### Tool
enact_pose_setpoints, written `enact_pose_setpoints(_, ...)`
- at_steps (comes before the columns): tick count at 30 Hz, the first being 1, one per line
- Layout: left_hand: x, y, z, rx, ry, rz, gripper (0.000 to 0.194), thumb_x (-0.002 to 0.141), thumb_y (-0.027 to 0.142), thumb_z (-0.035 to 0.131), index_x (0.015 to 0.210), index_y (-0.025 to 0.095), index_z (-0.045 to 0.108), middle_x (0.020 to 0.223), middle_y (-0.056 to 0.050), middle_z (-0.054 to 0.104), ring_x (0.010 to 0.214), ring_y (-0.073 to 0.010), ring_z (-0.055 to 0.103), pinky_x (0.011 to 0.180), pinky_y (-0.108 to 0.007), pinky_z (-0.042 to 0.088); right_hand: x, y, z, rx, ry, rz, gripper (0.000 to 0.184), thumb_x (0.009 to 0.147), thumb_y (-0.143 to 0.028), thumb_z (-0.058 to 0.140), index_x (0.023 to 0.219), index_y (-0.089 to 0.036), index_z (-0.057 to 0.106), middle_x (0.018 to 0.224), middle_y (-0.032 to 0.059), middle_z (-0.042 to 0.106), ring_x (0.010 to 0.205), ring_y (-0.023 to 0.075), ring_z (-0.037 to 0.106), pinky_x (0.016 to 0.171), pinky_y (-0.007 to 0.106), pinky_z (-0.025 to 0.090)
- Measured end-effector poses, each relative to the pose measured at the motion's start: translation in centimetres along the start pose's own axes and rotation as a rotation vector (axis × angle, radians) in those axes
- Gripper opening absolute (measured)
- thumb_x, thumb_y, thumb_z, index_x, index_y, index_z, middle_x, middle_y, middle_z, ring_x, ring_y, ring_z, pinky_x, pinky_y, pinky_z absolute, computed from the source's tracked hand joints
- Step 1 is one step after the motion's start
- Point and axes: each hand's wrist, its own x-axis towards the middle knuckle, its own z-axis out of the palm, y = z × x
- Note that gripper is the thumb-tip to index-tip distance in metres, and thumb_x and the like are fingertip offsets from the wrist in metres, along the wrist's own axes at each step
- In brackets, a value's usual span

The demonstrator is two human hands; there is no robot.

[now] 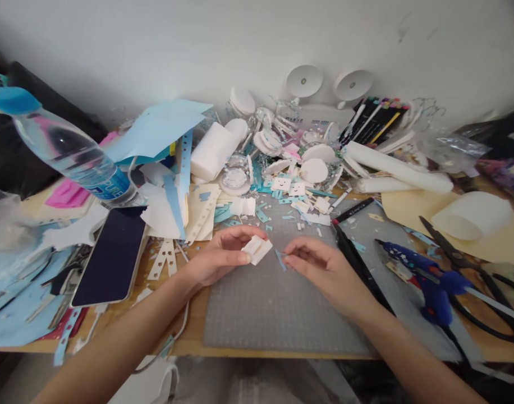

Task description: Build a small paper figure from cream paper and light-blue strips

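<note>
My left hand is closed around a small white folded paper piece, thumb in front and fingers behind, above the grey cutting mat. Just to its right, my right hand pinches a narrow light-blue paper strip between thumb and fingertips. A small gap separates the strip from the white piece. Beyond the hands lie small white paper squares with drawn smiling faces, among blue and white paper scraps.
On the right are a blue glue gun, black scissors and a paper roll. A phone and a tilted water bottle stand left. White discs and markers crowd the back by the wall.
</note>
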Motion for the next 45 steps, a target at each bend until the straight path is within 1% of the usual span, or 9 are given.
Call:
enact_pose_setpoints(4, -0.4, 0.0, -0.3, -0.043, 0.010, 0.025, 0.043, 0.066, 0.036, 0.085, 0.105, 0.023, 0.074, 0.097, -0.003, 0.070, 0.087, -0.0149, 0.064, 0.080, -0.024, 0.051, 1.4, -0.2, -0.2, 0.046, 0.036, -0.098, 0.004, 0.082, -0.026, 0.068, 0.086, -0.024, 0.067, 0.081, -0.0014, 0.064, 0.073, 0.0115, 0.058, 0.065, 0.023, 0.047)
enact_pose_setpoints(8, -0.7, 0.0, -0.4, -0.111, -0.003, 0.036, 0.043, 0.072, 0.039, 0.080, 0.111, 0.023, 0.070, 0.105, -0.005, 0.068, 0.107, -0.0218, 0.061, 0.095, -0.037, 0.052, 1.8, 0.8, 0.6, 0.059, 0.134, -0.215, 0.005, 0.081, -0.020, 0.068, 0.084, -0.024, 0.069, 0.083, -0.0006, 0.066, 0.078, 0.0124, 0.062, 0.068, 0.023, 0.050)
enact_pose_setpoints(12, -0.8, -0.1, -0.2, -0.165, -0.040, 0.020, 0.044, 0.075, 0.038, 0.079, 0.114, 0.022, 0.068, 0.108, -0.006, 0.066, 0.111, -0.0222, 0.059, 0.100, -0.046, 0.050, 1.2, 1.6, 1.2, -0.058, 0.202, -0.361, 0.012, 0.083, -0.012, 0.065, 0.081, -0.024, 0.068, 0.086, 0.0006, 0.065, 0.081, 0.0127, 0.063, 0.069, 0.024, 0.051)
enact_pose_setpoints(18, -0.7, -0.3, -0.1, -0.189, -0.055, -0.054, 0.044, 0.072, 0.035, 0.082, 0.112, 0.021, 0.070, 0.104, -0.004, 0.070, 0.100, -0.0173, 0.065, 0.099, -0.037, 0.052, 0.4, 1.3, 0.9, -0.259, 0.170, -0.528, 0.018, 0.085, -0.006, 0.061, 0.085, -0.023, 0.066, 0.085, 0.0016, 0.065, 0.078, 0.0131, 0.063, 0.066, 0.026, 0.051)
enact_pose_setpoints(23, -0.6, -0.2, -0.1, -0.132, -0.041, -0.086, 0.046, 0.067, 0.036, 0.085, 0.109, 0.020, 0.073, 0.102, -0.004, 0.074, 0.093, -0.0144, 0.069, 0.086, -0.019, 0.052, 0.2, 1.1, 1.0, -0.285, 0.128, -0.557, 0.019, 0.085, -0.005, 0.061, 0.089, -0.023, 0.067, 0.085, 0.0017, 0.065, 0.076, 0.0122, 0.064, 0.063, 0.024, 0.051)
enact_pose_setpoints(26, -0.5, -0.1, 0.0, -0.110, -0.057, -0.110, 0.046, 0.067, 0.035, 0.085, 0.108, 0.019, 0.074, 0.098, -0.004, 0.075, 0.085, -0.0124, 0.069, 0.076, -0.016, 0.052, 0.3, 1.1, 1.0, -0.275, 0.117, -0.572, 0.018, 0.085, -0.006, 0.060, 0.089, -0.023, 0.067, 0.085, 0.0020, 0.066, 0.078, 0.0131, 0.065, 0.064, 0.025, 0.051)
enact_pose_setpoints(31, -0.7, -0.3, 0.0, -0.116, -0.072, -0.082, 0.046, 0.070, 0.039, 0.082, 0.110, 0.020, 0.071, 0.102, -0.006, 0.072, 0.097, -0.0190, 0.066, 0.093, -0.033, 0.052, 0.3, 1.0, 0.9, -0.269, 0.120, -0.554, 0.017, 0.086, -0.008, 0.060, 0.089, -0.023, 0.066, 0.085, 0.0019, 0.065, 0.079, 0.0135, 0.064, 0.068, 0.027, 0.052)
enact_pose_setpoints(34, -0.8, -0.5, -0.2, -0.141, -0.057, -0.072, 0.046, 0.072, 0.045, 0.078, 0.112, 0.024, 0.069, 0.102, -0.007, 0.070, 0.103, -0.0229, 0.063, 0.094, -0.042, 0.052, 0.2, 1.1, 0.9, -0.267, 0.121, -0.530, 0.017, 0.086, -0.009, 0.060, 0.089, -0.024, 0.066, 0.084, 0.0022, 0.066, 0.078, 0.0144, 0.064, 0.066, 0.028, 0.052)
enact_pose_setpoints(45, -0.8, -0.4, 0.1, -0.101, -0.041, -0.102, 0.045, 0.072, 0.046, 0.079, 0.108, 0.021, 0.072, 0.098, -0.008, 0.071, 0.095, -0.0202, 0.067, 0.091, -0.032, 0.052, 0.1, 1.3, 1.1, -0.192, 0.059, -0.476, 0.015, 0.087, -0.012, 0.058, 0.091, -0.024, 0.065, 0.085, 0.0020, 0.065, 0.079, 0.0143, 0.063, 0.070, 0.029, 0.052)
